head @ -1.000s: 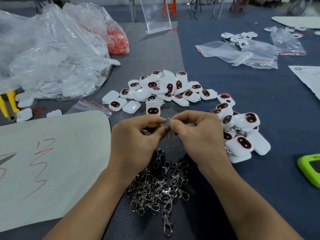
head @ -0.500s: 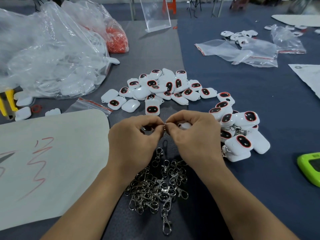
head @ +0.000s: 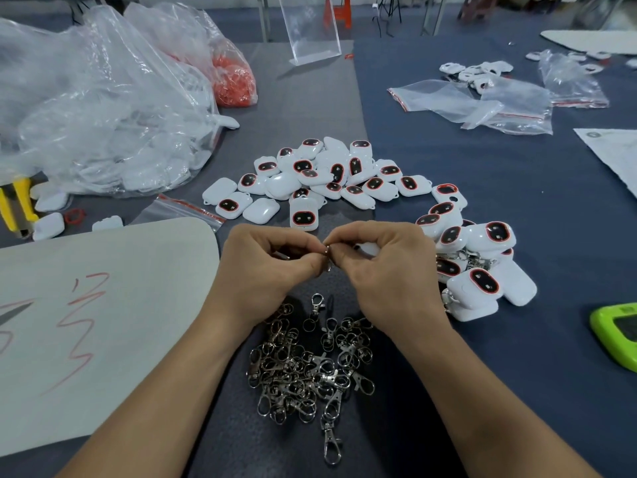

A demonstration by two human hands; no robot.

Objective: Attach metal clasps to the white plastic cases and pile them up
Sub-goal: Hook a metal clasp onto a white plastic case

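1. Bag of clear plastic lies at far left on the table, holding white parts.
2. White plastic cases lie loose at centre. A second pile, with clasps fitted, sits just right of the hands.
3. Metal clasps are heaped between the forearms.
4. Left hand and right hand have curled fingers and meeting fingertips. Together they pinch a single clasp above the heap.

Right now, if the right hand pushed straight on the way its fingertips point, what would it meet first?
The right hand points sideways at the left hand, so it would probably meet those fingertips at once; both hands pinch the same small metal clasp.
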